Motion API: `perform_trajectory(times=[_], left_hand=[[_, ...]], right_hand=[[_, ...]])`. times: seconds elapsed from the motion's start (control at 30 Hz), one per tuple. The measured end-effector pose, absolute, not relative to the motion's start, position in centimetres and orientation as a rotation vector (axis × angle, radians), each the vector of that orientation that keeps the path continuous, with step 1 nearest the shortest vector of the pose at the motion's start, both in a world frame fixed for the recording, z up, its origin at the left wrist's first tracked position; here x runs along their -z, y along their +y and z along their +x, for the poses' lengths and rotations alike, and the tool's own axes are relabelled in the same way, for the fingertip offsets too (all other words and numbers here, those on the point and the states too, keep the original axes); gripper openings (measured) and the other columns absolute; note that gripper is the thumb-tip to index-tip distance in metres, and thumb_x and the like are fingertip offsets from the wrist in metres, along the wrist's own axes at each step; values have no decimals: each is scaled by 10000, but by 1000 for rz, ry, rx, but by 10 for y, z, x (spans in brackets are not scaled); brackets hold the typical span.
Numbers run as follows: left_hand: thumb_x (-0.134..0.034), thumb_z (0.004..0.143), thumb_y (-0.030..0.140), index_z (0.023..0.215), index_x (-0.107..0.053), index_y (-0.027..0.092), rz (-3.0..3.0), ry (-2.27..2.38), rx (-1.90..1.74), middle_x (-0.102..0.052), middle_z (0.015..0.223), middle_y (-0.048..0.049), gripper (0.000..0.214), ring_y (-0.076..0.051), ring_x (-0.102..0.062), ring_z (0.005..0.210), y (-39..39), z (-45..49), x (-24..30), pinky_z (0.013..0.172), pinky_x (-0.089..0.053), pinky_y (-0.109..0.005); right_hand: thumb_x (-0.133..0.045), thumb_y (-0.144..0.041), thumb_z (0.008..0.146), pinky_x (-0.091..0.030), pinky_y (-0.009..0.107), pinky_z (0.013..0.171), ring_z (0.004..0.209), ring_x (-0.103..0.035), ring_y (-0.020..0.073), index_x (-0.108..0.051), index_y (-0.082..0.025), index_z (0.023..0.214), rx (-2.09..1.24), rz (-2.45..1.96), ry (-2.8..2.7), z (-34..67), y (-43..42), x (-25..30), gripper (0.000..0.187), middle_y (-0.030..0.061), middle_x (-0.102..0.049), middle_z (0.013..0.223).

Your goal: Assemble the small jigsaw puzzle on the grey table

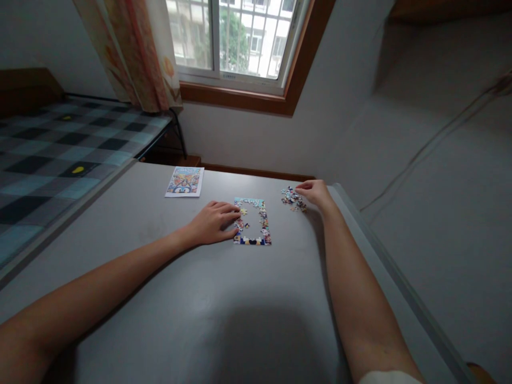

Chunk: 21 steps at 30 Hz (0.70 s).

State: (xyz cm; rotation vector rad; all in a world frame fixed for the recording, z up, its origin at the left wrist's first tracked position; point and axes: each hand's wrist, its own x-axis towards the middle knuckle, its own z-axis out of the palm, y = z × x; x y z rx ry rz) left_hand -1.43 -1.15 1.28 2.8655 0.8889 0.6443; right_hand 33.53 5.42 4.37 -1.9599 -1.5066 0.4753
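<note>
On the grey table lies a partly joined jigsaw puzzle (263,218), its border assembled around a bare middle with a few loose pieces inside. My left hand (216,223) rests flat at its left side, fingers apart, fingertips touching the border. To the right of the puzzle is a small heap of loose puzzle pieces (291,198). My right hand (314,192) is at the heap's right side, thumb and fingers pinched together over the upper pieces. Whatever may be between those fingertips is too small to make out.
A printed picture sheet (184,182) lies at the far left of the table (192,309). A bed with a checked cover (80,141) stands beyond the left edge. Ahead are a curtain (140,53) and a barred window (240,40); a wall runs along the right.
</note>
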Motion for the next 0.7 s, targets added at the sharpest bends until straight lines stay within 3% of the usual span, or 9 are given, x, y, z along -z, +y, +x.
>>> perform_trajectory(times=[0.2,0.43,0.7], left_hand=[[-552,880,380,1173,-648,249,2860,892,-655,-651,1235,-57,336,-239,-588,1142,-11,-14,-12,978,-419,-430],[-544,884,393,1164,-648,245,2862,889,-646,-647,1245,-52,333,-239,-582,1154,-12,-14,-13,978,-414,-420],[-538,887,392,1179,-635,248,2870,901,-639,-644,1252,-51,340,-240,-576,1164,-12,-14,-12,980,-412,-421]], right_hand=[[-762,-115,663,-442,221,570,568,-575,122,-747,-81,781,-708,-1909,-1592,330,50,-43,124,67,-690,668],[-747,-95,676,-420,204,531,529,-539,99,-762,-72,922,-675,-1954,-1660,320,52,-39,247,46,-681,674],[-784,-91,645,-434,212,523,550,-567,113,-743,-91,780,-677,-1977,-1621,315,51,-37,141,53,-687,698]])
